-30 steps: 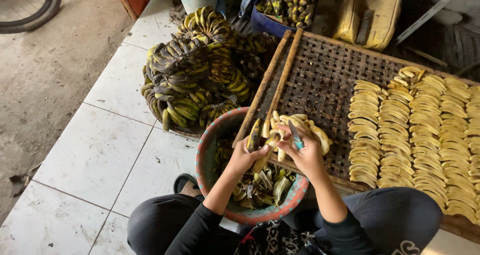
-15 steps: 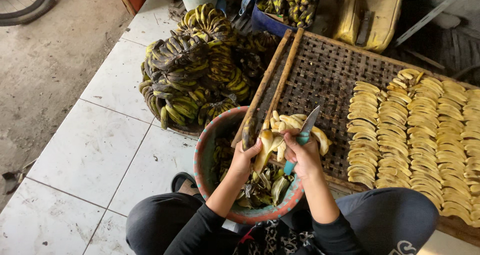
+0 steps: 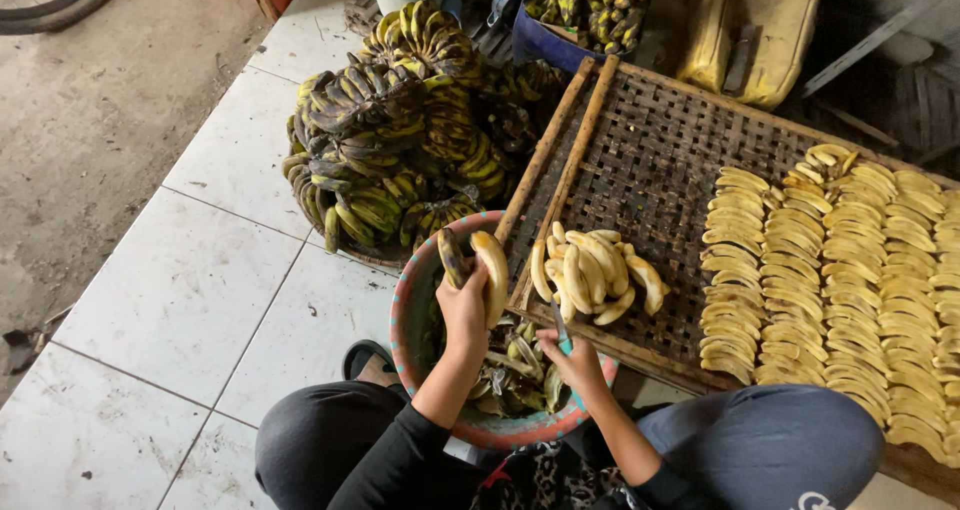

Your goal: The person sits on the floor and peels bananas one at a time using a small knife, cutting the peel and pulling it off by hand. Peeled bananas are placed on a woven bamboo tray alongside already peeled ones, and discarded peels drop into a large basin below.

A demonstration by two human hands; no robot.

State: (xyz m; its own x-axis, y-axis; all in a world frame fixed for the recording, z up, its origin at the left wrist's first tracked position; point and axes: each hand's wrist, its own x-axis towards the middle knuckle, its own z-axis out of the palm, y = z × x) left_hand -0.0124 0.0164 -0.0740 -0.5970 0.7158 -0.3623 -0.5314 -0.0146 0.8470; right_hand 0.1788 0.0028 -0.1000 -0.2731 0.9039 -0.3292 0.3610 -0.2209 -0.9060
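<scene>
Our left hand (image 3: 465, 308) is closed around a banana (image 3: 492, 275), gripping its lower end so the fruit stands nearly upright above our fingers, over the rim of a round basin (image 3: 408, 315). The banana is half peeled: the pale yellow flesh faces right, and a dark, blackened strip of peel (image 3: 451, 257) hangs off on its left side. Our right hand (image 3: 573, 358) sits just right of the left and a little lower, curled shut on a small knife (image 3: 561, 327) whose blade points up toward the banana without touching it. Below both hands, the basin is full of discarded green and black peels (image 3: 515, 378). Just beyond the right hand, a loose heap of peeled bananas (image 3: 595, 273) lies on the near corner of a woven bamboo tray (image 3: 655, 160). Further right on that tray, peeled bananas are laid in neat rows (image 3: 850, 260). Left of the tray, a large pile of unpeeled bunches (image 3: 395, 140), green and black-spotted, rests on the white tiled floor (image 3: 190, 290).
</scene>
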